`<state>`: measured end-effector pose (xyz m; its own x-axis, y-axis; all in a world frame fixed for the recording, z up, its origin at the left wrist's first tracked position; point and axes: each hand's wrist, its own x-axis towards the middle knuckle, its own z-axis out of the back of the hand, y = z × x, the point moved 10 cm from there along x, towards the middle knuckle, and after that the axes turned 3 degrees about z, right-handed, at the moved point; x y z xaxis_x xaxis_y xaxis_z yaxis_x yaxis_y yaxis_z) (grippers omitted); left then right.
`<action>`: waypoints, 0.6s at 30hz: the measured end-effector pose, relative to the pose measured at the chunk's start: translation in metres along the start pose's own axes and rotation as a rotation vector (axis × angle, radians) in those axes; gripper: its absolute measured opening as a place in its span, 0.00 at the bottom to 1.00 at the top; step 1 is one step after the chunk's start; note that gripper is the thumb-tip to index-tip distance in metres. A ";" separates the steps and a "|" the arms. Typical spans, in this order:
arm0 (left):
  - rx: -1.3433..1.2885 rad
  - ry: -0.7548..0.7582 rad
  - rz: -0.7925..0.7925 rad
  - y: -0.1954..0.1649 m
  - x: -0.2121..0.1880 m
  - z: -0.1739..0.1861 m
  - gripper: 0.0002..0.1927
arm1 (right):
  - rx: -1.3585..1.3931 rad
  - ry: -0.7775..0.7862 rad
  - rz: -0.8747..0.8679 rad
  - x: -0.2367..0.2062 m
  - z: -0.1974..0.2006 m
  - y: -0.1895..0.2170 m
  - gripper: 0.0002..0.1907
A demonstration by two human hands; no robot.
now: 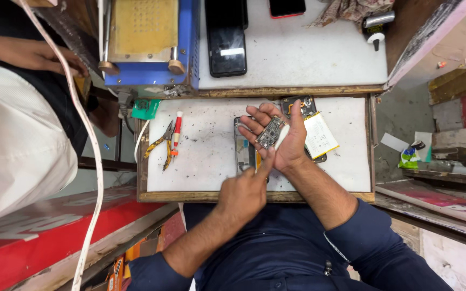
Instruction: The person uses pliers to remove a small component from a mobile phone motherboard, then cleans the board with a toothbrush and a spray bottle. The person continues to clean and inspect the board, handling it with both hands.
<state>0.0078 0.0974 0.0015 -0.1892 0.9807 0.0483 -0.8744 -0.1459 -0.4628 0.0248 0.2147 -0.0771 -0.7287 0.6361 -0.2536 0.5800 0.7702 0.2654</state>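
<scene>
**Circuit board held in an open palm above a phone-repair bench**

The right hand lies palm up over the middle of the white work board, fingers spread and slightly curled. A small green-grey phone circuit board rests across the palm and finger bases, cradled rather than pinched.

The left hand comes in from the near side with its index finger stretched out, the tip touching the near edge of the circuit board; its other fingers are folded into the palm. A thin white tool lies along the right palm just beside the circuit board; which hand holds it cannot be told.

Under the hands, an opened phone frame lies on the work board. To the right of the hands lies a white phone battery, with another phone part just beyond it on the far side.

On the left of the work board lie yellow-handled pliers and, just beside them, a red-and-white screwdriver. Farther away, a blue heating machine with a yellow plate stands at the far left, with a dark phone just to its right on the upper shelf. Another person's hand shows at the far left edge.
</scene>
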 end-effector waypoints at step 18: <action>-0.035 -0.181 0.095 0.019 -0.021 0.006 0.31 | 0.038 -0.057 -0.010 -0.002 0.007 0.001 0.39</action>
<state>-0.0078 0.0736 -0.0036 -0.3503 0.9230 0.1596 -0.8334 -0.2294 -0.5029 0.0293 0.2146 -0.0823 -0.7130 0.6292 -0.3093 0.5872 0.7770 0.2269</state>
